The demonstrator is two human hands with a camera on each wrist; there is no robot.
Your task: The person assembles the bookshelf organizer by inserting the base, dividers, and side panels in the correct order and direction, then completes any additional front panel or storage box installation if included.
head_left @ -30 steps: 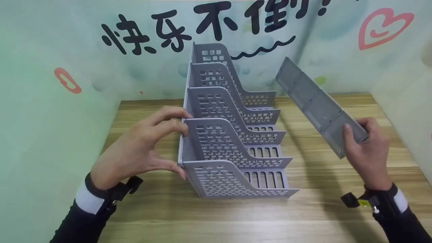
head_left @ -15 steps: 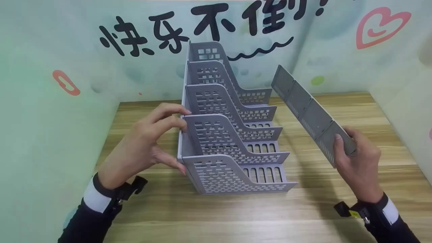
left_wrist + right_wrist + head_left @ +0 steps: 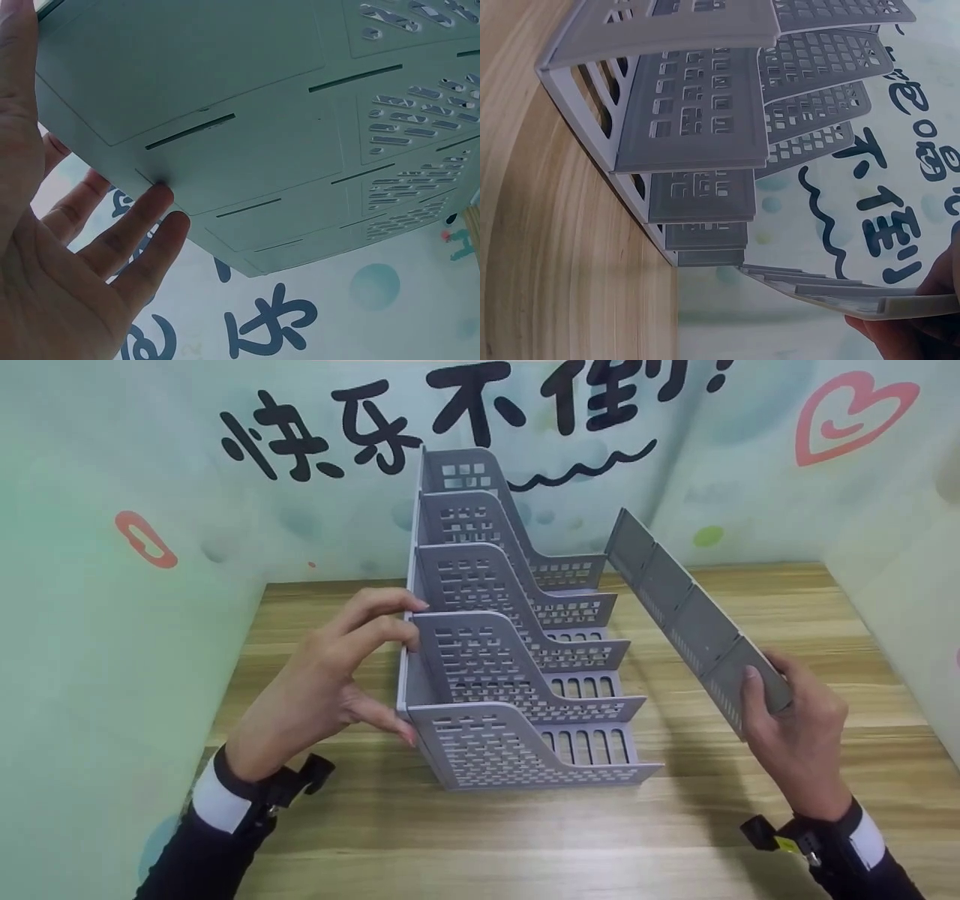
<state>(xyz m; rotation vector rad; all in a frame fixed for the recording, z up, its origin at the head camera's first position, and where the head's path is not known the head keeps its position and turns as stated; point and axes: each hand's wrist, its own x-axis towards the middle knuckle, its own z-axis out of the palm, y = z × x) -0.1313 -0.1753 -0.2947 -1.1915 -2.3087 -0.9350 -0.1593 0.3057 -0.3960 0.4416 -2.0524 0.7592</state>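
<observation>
A grey plastic file organizer [image 3: 480,742], with several perforated dividers, stands upright on the table, its tall back to the left and its low front to the right. My left hand [image 3: 300,682] holds the top of the back, with fingertips over the edge and the thumb near the closest corner. The left wrist view shows two fingertips against the slotted back panel [image 3: 262,165]. In my right hand [image 3: 802,727] is a long grey panel [image 3: 701,622], pinched at its near end, thumb on its ribbed face. Its far end meets the organizer's far front corner in view; contact is unclear.
The wood-grain table [image 3: 525,847] has a patterned backdrop [image 3: 337,532] with black lettering behind it. Pale walls stand close on the left [image 3: 75,660] and right [image 3: 900,607].
My right hand has brought the panel left and slightly nearer me, turning its face more edge-on. My left hand stays on the organizer's back, its wrist shifted slightly right.
</observation>
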